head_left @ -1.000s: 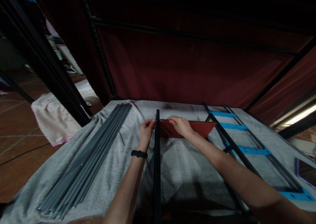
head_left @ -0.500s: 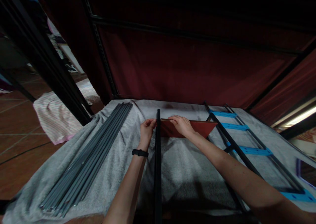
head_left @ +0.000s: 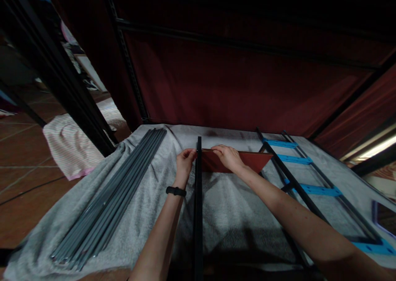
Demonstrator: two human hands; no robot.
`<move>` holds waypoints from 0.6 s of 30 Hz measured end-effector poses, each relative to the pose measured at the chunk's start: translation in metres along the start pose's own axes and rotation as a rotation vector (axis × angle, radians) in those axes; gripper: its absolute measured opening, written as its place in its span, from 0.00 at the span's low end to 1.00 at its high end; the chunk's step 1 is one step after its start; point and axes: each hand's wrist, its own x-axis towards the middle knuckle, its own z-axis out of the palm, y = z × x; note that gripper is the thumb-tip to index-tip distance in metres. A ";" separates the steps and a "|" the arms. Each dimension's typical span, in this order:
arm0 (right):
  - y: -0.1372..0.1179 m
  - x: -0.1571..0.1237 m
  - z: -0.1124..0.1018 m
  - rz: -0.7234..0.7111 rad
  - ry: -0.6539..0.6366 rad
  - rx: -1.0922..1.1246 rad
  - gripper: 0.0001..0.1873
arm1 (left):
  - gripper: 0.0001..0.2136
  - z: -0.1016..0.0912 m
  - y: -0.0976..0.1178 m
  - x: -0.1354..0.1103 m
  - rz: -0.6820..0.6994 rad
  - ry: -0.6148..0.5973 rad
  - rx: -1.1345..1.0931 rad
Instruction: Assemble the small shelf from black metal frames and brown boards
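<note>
A long black metal rail [head_left: 198, 198] runs from the bottom edge up the middle of a grey blanket [head_left: 235, 215]. A reddish-brown panel [head_left: 250, 160] stands on edge across it, meeting the rail at its left end. My left hand [head_left: 185, 160], with a black band on the wrist, is closed against the rail just left of that joint. My right hand [head_left: 227, 157] lies over the panel's top edge with fingers curled on it. What the left fingers pinch at the joint is hidden.
A bundle of grey rods [head_left: 114, 198] lies along the blanket's left side. A black frame with blue cross brackets [head_left: 297, 161] lies at the right. Dark red fabric walls and black rack posts [head_left: 62, 79] surround the area. A striped cloth [head_left: 69, 149] lies on the tiled floor at left.
</note>
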 end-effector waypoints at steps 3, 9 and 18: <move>0.000 0.000 0.000 -0.002 -0.001 -0.002 0.16 | 0.11 0.000 0.001 0.000 0.003 -0.015 -0.005; 0.000 0.000 0.001 0.012 0.004 0.000 0.15 | 0.12 0.000 0.002 -0.001 0.016 -0.028 -0.018; 0.001 0.000 0.001 0.005 -0.006 0.008 0.16 | 0.12 0.000 -0.001 -0.001 0.017 -0.039 0.002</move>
